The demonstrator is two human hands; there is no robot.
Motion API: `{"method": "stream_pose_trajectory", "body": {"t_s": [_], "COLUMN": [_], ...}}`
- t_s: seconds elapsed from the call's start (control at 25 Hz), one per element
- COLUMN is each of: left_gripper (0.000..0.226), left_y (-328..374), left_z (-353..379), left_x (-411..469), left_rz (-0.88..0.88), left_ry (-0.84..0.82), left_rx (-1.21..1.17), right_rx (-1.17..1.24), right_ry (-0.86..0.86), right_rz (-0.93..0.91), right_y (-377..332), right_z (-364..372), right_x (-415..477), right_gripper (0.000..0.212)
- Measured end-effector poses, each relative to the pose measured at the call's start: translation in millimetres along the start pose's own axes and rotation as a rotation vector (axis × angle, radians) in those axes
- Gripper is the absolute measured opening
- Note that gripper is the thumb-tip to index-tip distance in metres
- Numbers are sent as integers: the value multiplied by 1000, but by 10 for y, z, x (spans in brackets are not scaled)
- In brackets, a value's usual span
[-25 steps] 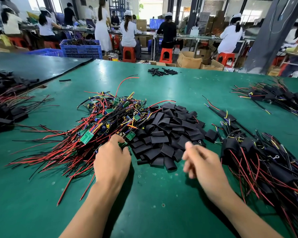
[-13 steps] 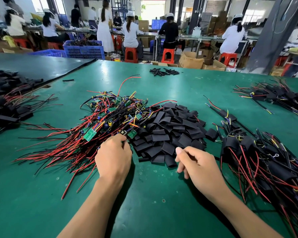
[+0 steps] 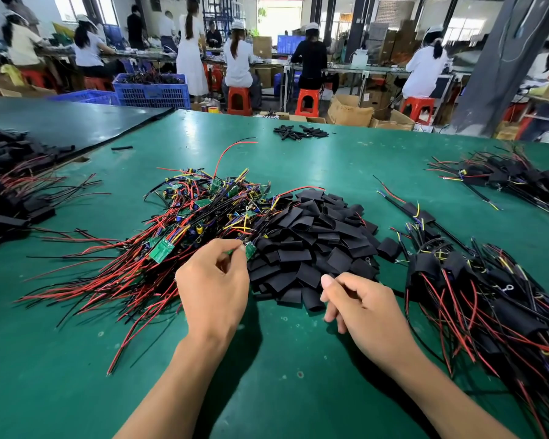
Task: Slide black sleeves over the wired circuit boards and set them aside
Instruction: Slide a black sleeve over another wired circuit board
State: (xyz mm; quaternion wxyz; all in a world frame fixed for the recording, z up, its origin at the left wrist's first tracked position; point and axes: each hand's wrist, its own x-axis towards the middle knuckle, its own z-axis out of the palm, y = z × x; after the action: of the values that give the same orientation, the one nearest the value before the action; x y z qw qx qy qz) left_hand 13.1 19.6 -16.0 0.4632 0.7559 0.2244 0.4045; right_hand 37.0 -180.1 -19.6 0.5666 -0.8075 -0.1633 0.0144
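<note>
Head view: left hand (image 3: 214,289) pinches a presumably light, stiff circuit board (image 3: 249,250) by its edge; right hand (image 3: 365,308), loosely curled, empty, lies beside soft black sleeves (image 3: 311,248).

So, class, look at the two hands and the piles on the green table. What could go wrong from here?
1. The left hand pinches a small green circuit board at the edge of the tangled pile of red-and-black-wired boards; pulling may snag wires and drag neighbours out.
2. The right hand is at the heap of flat black sleeves, which touches that tangle; loose sleeves could get pushed into the wires.
</note>
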Motion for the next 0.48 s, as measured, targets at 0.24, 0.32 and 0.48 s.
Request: {"method": "stream_pose_trajectory", "body": {"t_s": [0.24,0.32,0.48], "left_gripper": [14,16,20], "left_y": [101,130,136], "left_z": [80,129,211], "left_x": [-177,-290,-487], "left_rz": [96,204,476], "left_ry": [-38,-84,-273], "left_rx": [-168,-180,-156], "right_rx": [104,194,475], "right_ry": [-12,-62,-141], "right_rz": [4,23,146], "right_y": [-2,-22,-56], "right_z": [-23,8,78], "right_x": [7,23,63], "right_gripper": [29,26,37]}}
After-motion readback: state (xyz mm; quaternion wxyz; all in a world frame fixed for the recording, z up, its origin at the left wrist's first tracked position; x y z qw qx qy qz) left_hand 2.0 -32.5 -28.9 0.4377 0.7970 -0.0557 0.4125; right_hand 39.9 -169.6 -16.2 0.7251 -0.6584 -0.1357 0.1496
